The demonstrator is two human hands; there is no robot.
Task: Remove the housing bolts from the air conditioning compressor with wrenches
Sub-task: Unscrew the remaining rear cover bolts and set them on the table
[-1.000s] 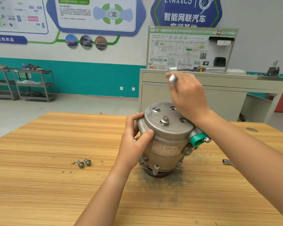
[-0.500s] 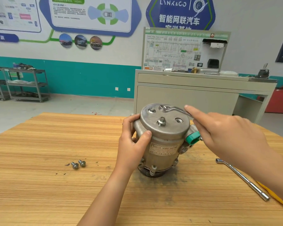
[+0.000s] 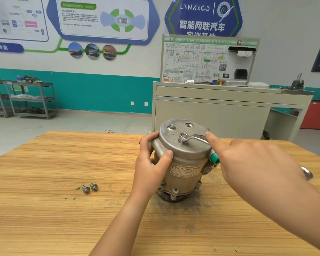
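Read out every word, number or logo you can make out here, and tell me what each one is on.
"LYNK&CO": blue wall sign.
"智能网联汽车": same sign, below the logo.
"8320134 SGMW": label on the compressor; the rest is blurred.
"HV": wiring diagram board; other print too small.
"互利共赢": blue wall banner.
Wall posters: small print unreadable.

Only one cam, head-worn: it looked forward and down over the counter (image 3: 44, 218), close above the left hand (image 3: 151, 169) and right hand (image 3: 257, 167), back wall (image 3: 103, 89) up top.
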